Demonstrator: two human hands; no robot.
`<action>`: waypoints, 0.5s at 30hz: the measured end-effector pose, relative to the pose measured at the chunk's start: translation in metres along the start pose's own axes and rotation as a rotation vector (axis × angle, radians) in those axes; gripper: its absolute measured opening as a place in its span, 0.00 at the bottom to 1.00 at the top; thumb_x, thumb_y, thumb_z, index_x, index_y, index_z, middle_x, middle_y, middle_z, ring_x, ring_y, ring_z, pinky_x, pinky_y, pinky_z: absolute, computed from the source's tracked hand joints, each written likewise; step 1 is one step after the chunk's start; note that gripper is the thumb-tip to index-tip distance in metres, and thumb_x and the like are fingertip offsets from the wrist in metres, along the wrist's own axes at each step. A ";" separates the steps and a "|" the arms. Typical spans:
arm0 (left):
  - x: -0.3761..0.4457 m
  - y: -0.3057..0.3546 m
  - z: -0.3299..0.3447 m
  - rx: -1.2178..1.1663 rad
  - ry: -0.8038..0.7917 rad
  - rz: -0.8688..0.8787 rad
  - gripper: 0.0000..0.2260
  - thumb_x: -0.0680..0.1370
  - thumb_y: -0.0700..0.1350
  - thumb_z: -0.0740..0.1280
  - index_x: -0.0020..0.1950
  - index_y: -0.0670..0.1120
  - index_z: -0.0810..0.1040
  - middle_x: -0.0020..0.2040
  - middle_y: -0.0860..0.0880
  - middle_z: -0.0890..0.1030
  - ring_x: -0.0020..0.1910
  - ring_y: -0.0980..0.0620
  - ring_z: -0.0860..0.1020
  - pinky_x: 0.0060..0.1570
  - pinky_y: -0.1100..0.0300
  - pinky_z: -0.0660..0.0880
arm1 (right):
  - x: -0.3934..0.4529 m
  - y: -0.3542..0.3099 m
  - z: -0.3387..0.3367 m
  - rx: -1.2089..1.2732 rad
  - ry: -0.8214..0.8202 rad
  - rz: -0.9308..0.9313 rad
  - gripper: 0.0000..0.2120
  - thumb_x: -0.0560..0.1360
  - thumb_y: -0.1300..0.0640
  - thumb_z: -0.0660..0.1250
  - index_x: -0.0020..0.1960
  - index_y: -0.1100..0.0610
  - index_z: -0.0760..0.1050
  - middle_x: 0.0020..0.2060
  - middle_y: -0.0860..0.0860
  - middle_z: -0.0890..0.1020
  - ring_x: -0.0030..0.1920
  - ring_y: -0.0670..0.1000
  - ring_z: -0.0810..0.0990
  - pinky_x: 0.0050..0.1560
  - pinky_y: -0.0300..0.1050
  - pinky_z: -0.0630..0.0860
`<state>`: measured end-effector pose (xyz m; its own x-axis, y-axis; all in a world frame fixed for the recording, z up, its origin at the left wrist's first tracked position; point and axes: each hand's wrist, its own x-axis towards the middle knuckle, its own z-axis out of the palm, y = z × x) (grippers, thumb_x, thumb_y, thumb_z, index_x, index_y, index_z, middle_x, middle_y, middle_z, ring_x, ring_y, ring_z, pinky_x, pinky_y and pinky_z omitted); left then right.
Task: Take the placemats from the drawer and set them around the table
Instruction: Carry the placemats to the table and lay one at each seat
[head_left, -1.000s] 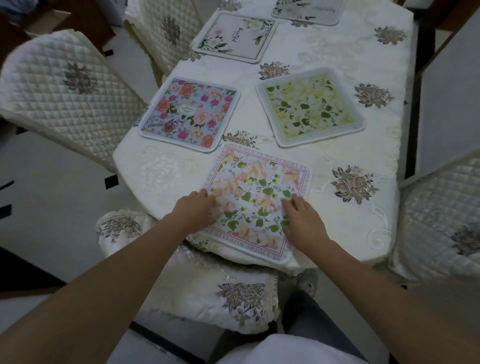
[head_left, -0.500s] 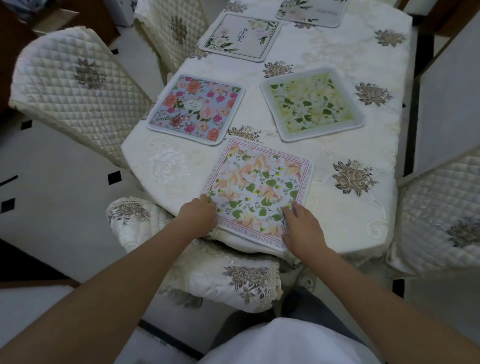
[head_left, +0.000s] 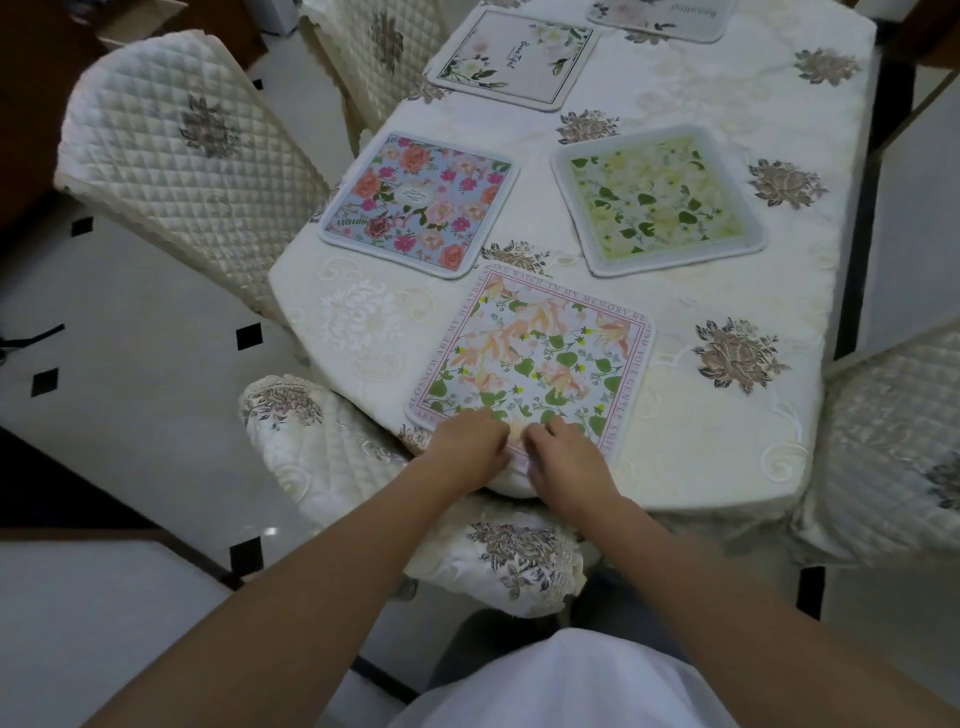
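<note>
Both hands side by side on near edge of peach-flowered placemat (head_left: 535, 358): left hand (head_left: 470, 441) and right hand (head_left: 563, 454), fingers loosely curled, pressing, gripping nothing. Lay on worktop (head_left: 727, 441), extending away from fingers.

We see the cream embroidered cloth table cover (head_left: 727, 426) with a soft satin sheen, its raised brown-grey flower motifs rougher than the ground. On it, nearest the bottom edge, lies the pink-bordered floral square placemat (head_left: 540, 353), matt and smooth like printed fabric. Beyond that mat, the blue rose-patterned placemat (head_left: 421, 202) and the green leaf-print placemat (head_left: 657, 200) look equally matt with pale stitched-looking rims. Left of the table cover, the quilted cream chair cover (head_left: 176, 156) shows padded, faintly glossy diamond stitching. Below it, the pale tiled floor (head_left: 130, 364) is smooth and glossy.
</note>
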<state>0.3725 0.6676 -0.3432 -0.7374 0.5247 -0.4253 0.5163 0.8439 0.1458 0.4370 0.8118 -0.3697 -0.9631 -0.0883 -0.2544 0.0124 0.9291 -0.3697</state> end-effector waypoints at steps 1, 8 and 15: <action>0.001 0.000 0.001 -0.008 0.009 -0.009 0.09 0.79 0.48 0.62 0.48 0.45 0.78 0.45 0.47 0.73 0.42 0.48 0.72 0.41 0.55 0.72 | 0.002 -0.001 0.002 0.003 -0.005 0.006 0.08 0.73 0.60 0.65 0.52 0.55 0.71 0.49 0.53 0.72 0.45 0.56 0.72 0.40 0.48 0.66; 0.006 -0.003 0.001 0.005 -0.025 -0.037 0.04 0.79 0.47 0.62 0.47 0.47 0.71 0.51 0.45 0.74 0.47 0.47 0.70 0.44 0.54 0.70 | 0.005 0.002 -0.003 -0.034 -0.021 -0.002 0.09 0.74 0.59 0.65 0.54 0.55 0.70 0.52 0.53 0.73 0.50 0.56 0.72 0.42 0.46 0.65; 0.002 -0.058 -0.005 0.030 -0.016 -0.177 0.23 0.75 0.59 0.65 0.65 0.47 0.68 0.62 0.46 0.68 0.60 0.46 0.69 0.53 0.51 0.74 | -0.017 0.048 -0.022 -0.134 0.009 0.128 0.24 0.71 0.47 0.69 0.63 0.54 0.68 0.57 0.53 0.72 0.57 0.55 0.71 0.52 0.47 0.71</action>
<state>0.3388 0.6203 -0.3479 -0.8112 0.3661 -0.4559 0.3918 0.9191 0.0410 0.4479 0.8653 -0.3635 -0.9582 0.0361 -0.2837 0.0996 0.9720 -0.2127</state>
